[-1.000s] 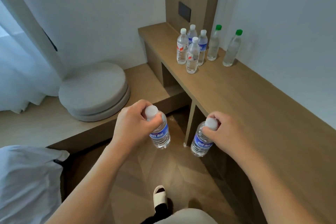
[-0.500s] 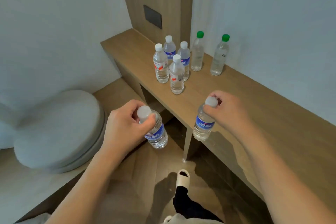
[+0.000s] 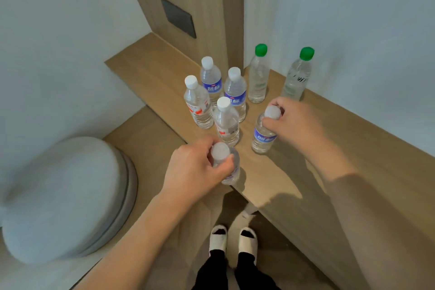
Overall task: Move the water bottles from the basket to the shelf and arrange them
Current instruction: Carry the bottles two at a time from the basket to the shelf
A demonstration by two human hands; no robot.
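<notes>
My left hand grips a white-capped water bottle by its neck, at the front edge of the wooden shelf. My right hand holds a blue-labelled bottle by its cap, its base on or just above the shelf. Behind them stand several white-capped bottles in a cluster and two green-capped bottles near the wall. No basket is in view.
A round grey cushion lies on the lower wooden platform at the left. A dark wall plate sits on the wooden panel behind the shelf. My feet in white slippers stand on the floor below the shelf's edge.
Both hands moved forward and up with their bottles, from over the floor to the shelf. The view has come closer to the standing bottles.
</notes>
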